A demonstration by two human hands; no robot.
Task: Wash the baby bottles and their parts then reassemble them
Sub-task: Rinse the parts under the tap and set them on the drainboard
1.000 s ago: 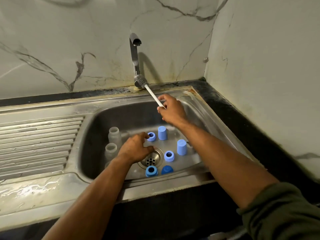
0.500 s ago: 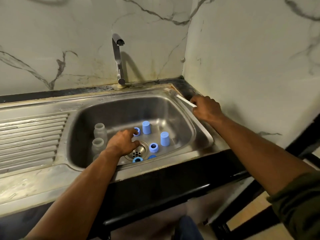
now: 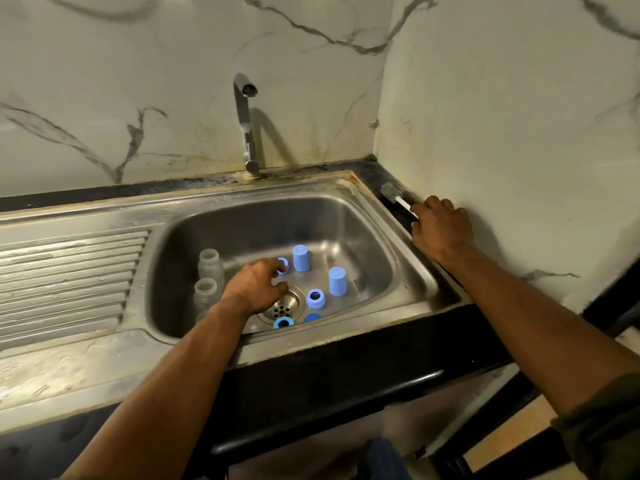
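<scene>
Left hand (image 3: 254,289) is hovering low in the sink (image 3: 408,258) basin, fingers (image 3: 277,271) curling loosely at a blue screw ring (image 3: 284,265) just beyond the fingertips, up and to the right of the knuckles. Can't tell if they're touching it or pinching it yet; nothing is visibly lifted.

Right hand (image 3: 441,230) is sitting out on the dark table ledge right of the sink, fingers wrapping the white handle of the bottle brush (image 3: 398,199). Brush's long axis is running along the ledge toward the back corner, bristle head away from the hand.

Parts are all lying in the basin:
- two blue caps (image 3: 301,258) standing upright, right of the left hand
- more blue rings around the drain (image 3: 282,306)
- clear bottles (image 3: 209,265) standing upright by the left wall, behind the left wrist

Key relation: left hand is far nearer every part; right is well apart. My read: the left is taking that ring. Tap (image 3: 244,123) isn't running.
</scene>
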